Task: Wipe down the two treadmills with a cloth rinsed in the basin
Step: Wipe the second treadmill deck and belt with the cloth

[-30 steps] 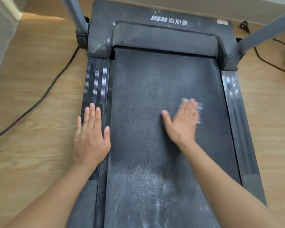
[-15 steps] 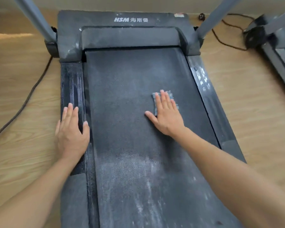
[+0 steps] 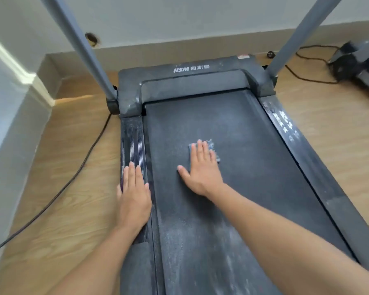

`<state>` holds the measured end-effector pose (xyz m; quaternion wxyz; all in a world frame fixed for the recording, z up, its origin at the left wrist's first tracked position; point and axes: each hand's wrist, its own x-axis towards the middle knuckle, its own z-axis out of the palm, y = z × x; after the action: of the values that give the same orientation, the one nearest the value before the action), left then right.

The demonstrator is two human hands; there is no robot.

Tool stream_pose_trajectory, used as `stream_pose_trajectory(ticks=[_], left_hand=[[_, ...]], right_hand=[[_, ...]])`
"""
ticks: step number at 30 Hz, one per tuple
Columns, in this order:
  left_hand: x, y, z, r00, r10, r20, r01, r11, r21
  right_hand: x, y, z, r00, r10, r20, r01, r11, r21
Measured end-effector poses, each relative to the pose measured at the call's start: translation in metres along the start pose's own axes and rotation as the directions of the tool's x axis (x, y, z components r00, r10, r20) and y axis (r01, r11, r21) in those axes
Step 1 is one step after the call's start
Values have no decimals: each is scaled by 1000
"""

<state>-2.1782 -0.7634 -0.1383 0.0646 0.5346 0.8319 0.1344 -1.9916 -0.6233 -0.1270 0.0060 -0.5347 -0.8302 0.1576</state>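
1. The treadmill [image 3: 232, 128] ran lengthwise from 6 to 12 o'clock, with its hood [image 3: 192, 86] at 12. A second treadmill [image 3: 358, 69] sat at 2 o'clock.
2. The left hand [image 3: 133, 194] lay flat, fingers straight, on the side rail [image 3: 132, 141] at 9 o'clock.
3. The right hand [image 3: 200, 169] pressed flat on the cloth [image 3: 213, 145] at the treadmill's centre, fingers toward 12.

- Treadmill [image 3: 192, 84]: dark grey, "HSM" on the hood, centre to 12 o'clock. Two grey uprights [image 3: 83, 50] rise at 11 and 1 o'clock.
- Belt [image 3: 243, 167]: black, with pale dusty streaks toward 6 o'clock.
- Cloth [image 3: 211, 144]: grey, flat on the belt at centre.
- Right hand [image 3: 200, 171]: flat on the cloth, fingers straight, thumb spread onto the belt.
- Left hand [image 3: 134, 194]: flat on the ribbed left rail [image 3: 132, 141], at 8 o'clock of the cloth.
- Cable [image 3: 73, 179]: black, on the wood floor [image 3: 339, 135] at 9 o'clock.
- Second treadmill [image 3: 362, 67]: partly in view at 2 o'clock.
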Motion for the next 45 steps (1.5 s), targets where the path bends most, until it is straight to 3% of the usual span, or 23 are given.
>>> stream_pose_trajectory(ticks=[4,6,8,11,14,17,19,22,25,28,30,34,37,40,43,45], left_hand=[[8,-10,2,998,61,30,-62,997,42],[7,-16,4,993,120,2,-120,991,67],[8,-19,6,984,175,-46,-170,981,99],[12,-16,1,984,176,-35,-171,978,116],[11,-13,-1,981,190,43,-194,971,142],[14,-8,-8,983,151,101,-165,975,148],[14,-4,-8,988,120,99,-134,979,156],[16,0,-10,989,82,125,-106,973,206],[18,0,-12,982,88,169,-130,957,258],[18,-3,-13,982,95,161,-135,956,261],[18,-3,-14,983,101,152,-135,962,236],[18,-4,-16,983,120,139,-150,962,229],[19,-3,-17,986,118,120,-142,968,207],[19,-5,-14,985,135,109,-154,968,198],[20,-5,-11,986,137,92,-152,970,189],[18,-2,-10,986,136,100,-153,970,189]], right_hand=[[-25,-78,27,939,-332,94,333,943,3],[-35,-65,27,897,-429,109,433,901,-22],[-42,-31,19,897,-428,111,435,899,-56],[-53,30,1,957,-281,75,285,957,-50],[-65,117,-23,1000,-4,-2,4,996,-86],[-72,194,-51,967,253,-4,-253,966,-56],[-70,215,-59,948,318,20,-317,948,-40],[-59,185,-47,931,364,-20,-364,931,10],[-52,106,-22,972,233,-30,-232,973,13],[-63,-2,9,996,-86,33,84,996,37],[-85,-58,29,951,-291,106,286,956,59],[-102,-61,38,907,-400,132,405,914,-8],[-91,0,16,954,-276,115,284,958,-51],[-92,100,-15,999,-3,33,6,995,-97],[-116,194,-45,966,258,16,-256,963,-81],[-126,218,-51,950,312,12,-311,948,-61]])
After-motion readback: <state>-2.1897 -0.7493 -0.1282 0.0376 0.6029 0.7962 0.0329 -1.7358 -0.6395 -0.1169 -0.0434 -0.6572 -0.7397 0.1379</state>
